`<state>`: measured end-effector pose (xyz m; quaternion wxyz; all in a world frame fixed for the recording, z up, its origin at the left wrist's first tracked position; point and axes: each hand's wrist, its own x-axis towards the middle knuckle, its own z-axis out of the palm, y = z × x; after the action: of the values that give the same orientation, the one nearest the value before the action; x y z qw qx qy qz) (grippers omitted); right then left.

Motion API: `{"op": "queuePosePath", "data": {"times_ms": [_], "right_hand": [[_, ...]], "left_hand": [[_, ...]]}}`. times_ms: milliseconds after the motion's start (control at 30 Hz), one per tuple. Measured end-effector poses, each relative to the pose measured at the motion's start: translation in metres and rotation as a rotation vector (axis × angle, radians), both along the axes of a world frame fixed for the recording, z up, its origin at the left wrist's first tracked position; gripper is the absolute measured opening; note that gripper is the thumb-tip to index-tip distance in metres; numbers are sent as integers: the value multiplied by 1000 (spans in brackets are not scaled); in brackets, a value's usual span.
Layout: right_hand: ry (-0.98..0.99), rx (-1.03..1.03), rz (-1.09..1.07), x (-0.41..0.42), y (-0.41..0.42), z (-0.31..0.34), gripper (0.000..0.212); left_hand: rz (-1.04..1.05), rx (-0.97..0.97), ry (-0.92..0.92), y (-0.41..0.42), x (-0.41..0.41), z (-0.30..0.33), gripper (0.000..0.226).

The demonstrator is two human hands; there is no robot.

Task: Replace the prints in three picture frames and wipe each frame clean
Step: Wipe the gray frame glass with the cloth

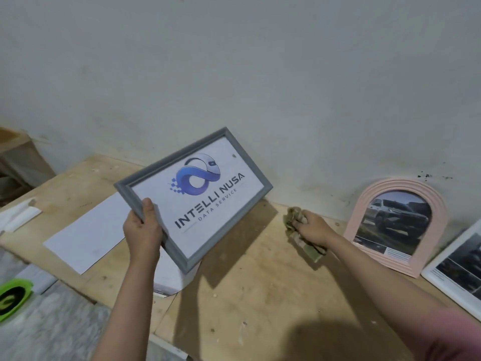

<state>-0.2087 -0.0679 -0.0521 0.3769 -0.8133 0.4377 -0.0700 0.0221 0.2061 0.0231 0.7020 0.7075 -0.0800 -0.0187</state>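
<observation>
1. Head view, and the left hand has the grey frame up off the wooden table, thumb over the front rail, fingers tucked behind the left edge. It's tilted, glass towards the camera, the Intelli Nusa logo print already seated inside.

2. Over to the right hand: curled around a crumpled greenish cloth, low at the tabletop, apart from the frame.

3. Against the wall on the right leans the pink arched frame with a car picture in it. Just beside it, a white frame is cut off at the edge.

4. Left of the held frame, a blank white sheet lies flat on the table, and another sheet peeks out beneath the frame's lower corner.

5. My read: this is the wiping step for the grey frame. There's a small speck on the glass near the top right.

6. Next call: bring the cloth up to the glass and rails, left hand bracing firm so the frame doesn't twist under the pressure.
</observation>
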Motion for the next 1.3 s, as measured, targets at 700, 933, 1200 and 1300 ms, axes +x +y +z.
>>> {"op": "queuePosePath", "data": {"times_ms": [700,933,1200,1300], "right_hand": [[-103,-37,52,276,-7,-9,29],[128,-382,205,334,-8,-55,9],[263,-184,285,341,-24,-112,32],[209,-35,269,329,-5,-71,41]], "left_hand": [[-224,179,57,51,255,-28,43],[-389,257,62,44,298,-39,34],[-474,237,221,41,318,-55,55],[-492,217,256,37,317,-58,36]]}}
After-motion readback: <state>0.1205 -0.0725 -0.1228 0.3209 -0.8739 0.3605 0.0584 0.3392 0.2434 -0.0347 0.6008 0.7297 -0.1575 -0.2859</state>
